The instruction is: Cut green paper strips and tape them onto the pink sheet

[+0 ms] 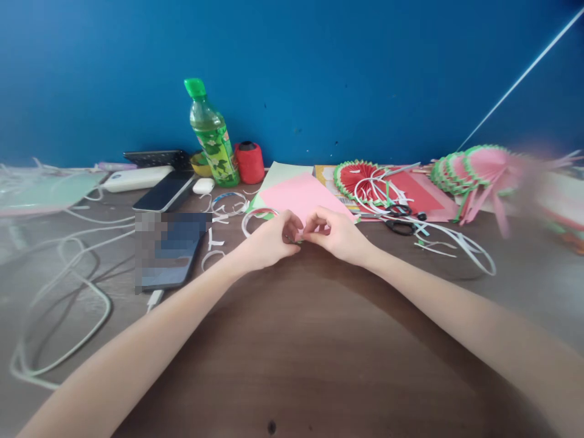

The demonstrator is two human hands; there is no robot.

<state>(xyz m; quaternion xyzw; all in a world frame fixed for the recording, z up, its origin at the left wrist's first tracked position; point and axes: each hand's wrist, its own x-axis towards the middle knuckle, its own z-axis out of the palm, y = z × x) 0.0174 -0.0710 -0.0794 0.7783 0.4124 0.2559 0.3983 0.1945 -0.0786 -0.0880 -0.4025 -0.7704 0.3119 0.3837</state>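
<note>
My left hand and my right hand meet above the near end of a pink paper sheet. The right thumb and forefinger pinch a small bit of pink paper. Curled round its other side are the fingers of my left hand, with the thumb below. Whether this bit belongs to the large sheet or is a separate piece, I cannot tell. Under the pink sheet lies pale green paper. A white loop of strip lies just beyond my left hand.
On the left are phones, white cables and letter-shaped cutouts. A green-capped bottle and red thread spool stand by the blue wall. Right lie a red paper fan, scissors and pink-green paper decorations.
</note>
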